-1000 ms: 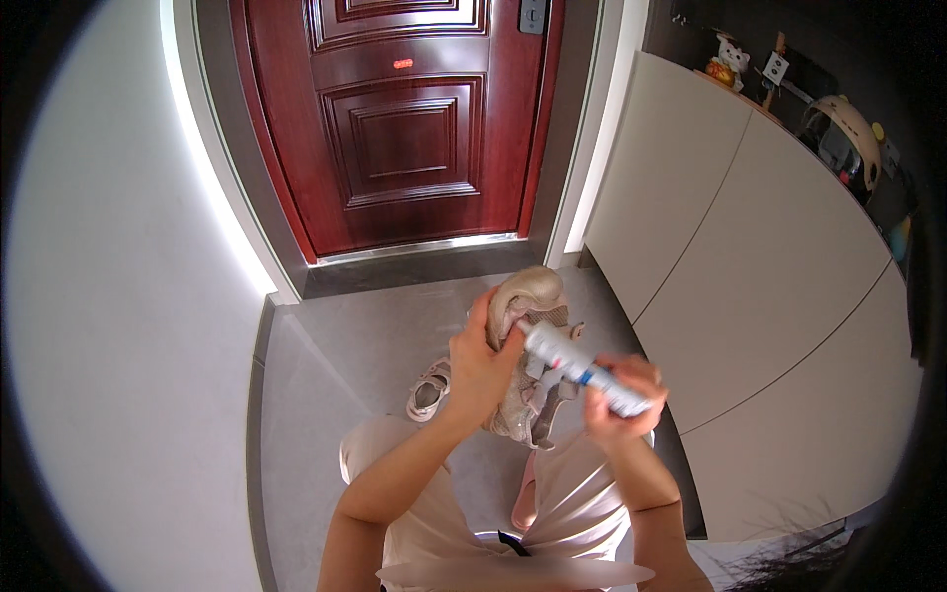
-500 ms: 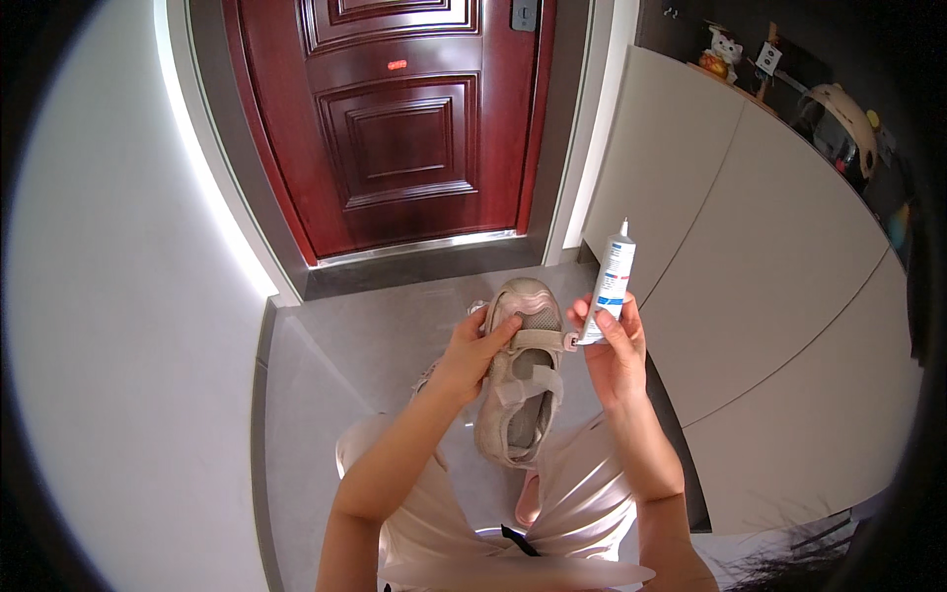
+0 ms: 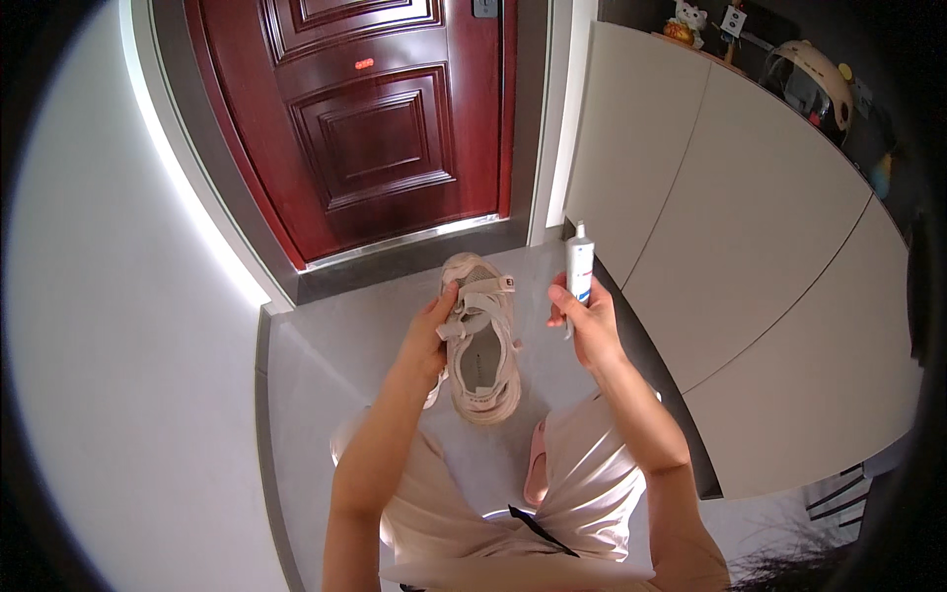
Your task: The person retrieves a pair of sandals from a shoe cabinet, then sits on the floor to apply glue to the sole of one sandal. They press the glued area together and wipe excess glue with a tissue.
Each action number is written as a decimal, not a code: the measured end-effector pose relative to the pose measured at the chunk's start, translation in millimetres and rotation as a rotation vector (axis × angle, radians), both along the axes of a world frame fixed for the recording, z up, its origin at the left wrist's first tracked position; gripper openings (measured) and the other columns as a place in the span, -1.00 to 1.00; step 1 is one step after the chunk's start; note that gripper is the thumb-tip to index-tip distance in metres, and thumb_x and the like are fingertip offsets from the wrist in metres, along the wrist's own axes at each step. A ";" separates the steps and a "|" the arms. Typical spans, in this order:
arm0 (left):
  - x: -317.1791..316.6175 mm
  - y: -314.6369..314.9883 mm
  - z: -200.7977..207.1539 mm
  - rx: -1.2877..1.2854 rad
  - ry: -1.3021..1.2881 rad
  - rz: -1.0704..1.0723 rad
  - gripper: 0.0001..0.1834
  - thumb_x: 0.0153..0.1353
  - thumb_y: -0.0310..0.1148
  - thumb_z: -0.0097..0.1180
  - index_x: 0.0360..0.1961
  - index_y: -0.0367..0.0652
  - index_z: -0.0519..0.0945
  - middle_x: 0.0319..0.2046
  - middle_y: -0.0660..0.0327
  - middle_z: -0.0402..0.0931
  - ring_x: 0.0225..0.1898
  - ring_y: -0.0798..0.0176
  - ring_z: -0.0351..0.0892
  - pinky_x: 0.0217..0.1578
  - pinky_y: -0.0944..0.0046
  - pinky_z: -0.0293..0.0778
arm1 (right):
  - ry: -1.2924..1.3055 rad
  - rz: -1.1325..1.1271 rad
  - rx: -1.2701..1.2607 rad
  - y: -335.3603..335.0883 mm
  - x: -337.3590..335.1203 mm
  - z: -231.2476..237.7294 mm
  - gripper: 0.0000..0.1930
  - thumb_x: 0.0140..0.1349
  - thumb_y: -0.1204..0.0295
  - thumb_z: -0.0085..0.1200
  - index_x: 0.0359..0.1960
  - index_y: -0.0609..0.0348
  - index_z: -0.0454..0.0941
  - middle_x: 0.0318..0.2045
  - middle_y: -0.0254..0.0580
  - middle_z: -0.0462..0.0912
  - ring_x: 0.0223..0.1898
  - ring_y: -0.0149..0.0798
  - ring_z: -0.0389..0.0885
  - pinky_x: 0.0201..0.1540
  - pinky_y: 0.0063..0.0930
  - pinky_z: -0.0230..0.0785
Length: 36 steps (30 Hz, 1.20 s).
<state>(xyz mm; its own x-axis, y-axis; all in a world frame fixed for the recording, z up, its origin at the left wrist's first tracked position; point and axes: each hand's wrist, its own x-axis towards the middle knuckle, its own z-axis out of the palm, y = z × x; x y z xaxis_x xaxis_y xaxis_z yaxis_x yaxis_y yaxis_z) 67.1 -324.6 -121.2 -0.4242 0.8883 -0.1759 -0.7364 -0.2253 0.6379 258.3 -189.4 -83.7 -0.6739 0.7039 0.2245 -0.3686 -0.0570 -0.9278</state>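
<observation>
The person's left hand [image 3: 430,330] is gripping a beige shoe [image 3: 481,345] above the grey floor [image 3: 326,395], and I'm seeing the right hand [image 3: 592,324] clasping a white tube [image 3: 580,264], nozzle pointing toward the door [image 3: 380,138].

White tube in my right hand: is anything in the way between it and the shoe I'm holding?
Apart from the right hand holding the white tube, nothing visible stands between it and the shoe; grey floor shows in the gap. The left hand holds the shoe's left side.

Beige shoe [image 3: 481,345]; white, blue-marked tube [image 3: 580,261]; dark red door [image 3: 375,143].
</observation>
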 end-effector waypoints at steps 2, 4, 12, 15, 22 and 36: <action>-2.4 0.8 -2.7 -0.046 0.060 0.096 -0.54 0.30 -0.18 0.15 0.08 -0.27 0.44 -0.09 0.09 0.56 -0.11 0.15 0.61 -0.07 0.11 0.60 | -0.114 -0.004 0.038 -5.3 0.6 -1.3 -0.72 0.13 0.36 0.32 -0.26 0.17 0.47 -0.53 -0.40 0.48 -0.52 -0.47 0.48 -0.42 -0.49 0.44; -1.8 2.6 -3.0 -0.067 0.140 0.195 -0.57 0.32 -0.17 0.12 0.07 -0.25 0.45 -0.10 0.08 0.57 -0.11 0.16 0.62 -0.09 0.15 0.61 | -0.241 -0.012 0.129 -17.3 -0.5 1.7 -0.72 0.11 0.38 0.33 -0.27 0.17 0.47 -0.54 -0.42 0.48 -0.52 -0.48 0.48 -0.42 -0.52 0.43; 1.4 15.1 10.0 -0.120 0.304 0.246 -0.44 0.21 -0.12 0.26 0.15 -0.13 0.38 -0.05 0.23 0.51 -0.07 0.28 0.55 -0.16 0.24 0.54 | -0.343 -0.302 0.583 -32.4 -22.9 -16.2 -0.68 -0.05 0.46 0.34 -0.26 0.25 0.51 -0.44 -0.05 0.63 -0.39 -0.25 0.65 -0.30 -0.37 0.47; 15.4 26.8 20.0 -0.017 0.371 0.150 -0.35 0.22 -0.05 0.24 0.22 -0.11 0.31 0.03 0.25 0.46 0.01 0.27 0.51 -0.05 0.21 0.49 | -0.313 -0.500 0.678 -20.9 -12.5 -14.5 -0.74 -0.07 0.53 0.26 -0.32 0.27 0.47 -0.49 -0.01 0.61 -0.41 -0.24 0.65 -0.31 -0.33 0.48; -28.2 58.4 -103.9 -0.177 0.644 0.064 -0.55 0.30 -0.04 0.09 0.05 -0.14 0.48 -0.16 0.12 0.59 -0.14 0.09 0.60 -0.09 0.18 0.48 | -0.320 -0.718 0.678 33.1 7.1 -19.0 -0.76 0.02 0.51 0.23 -0.31 0.29 0.44 -0.54 -0.02 0.56 -0.53 -0.31 0.48 -0.36 -0.39 0.43; -19.0 0.6 -454.3 -1.056 1.766 -0.400 -0.72 0.22 -0.43 -0.01 -0.03 -0.16 0.41 -0.01 -0.01 0.41 0.00 -0.07 0.53 -0.10 0.03 0.56 | -0.358 -0.633 0.263 55.0 0.5 -29.7 -0.81 0.10 0.55 0.22 -0.28 0.26 0.48 -0.46 -0.43 0.52 -0.44 -0.54 0.41 -0.35 -0.60 0.32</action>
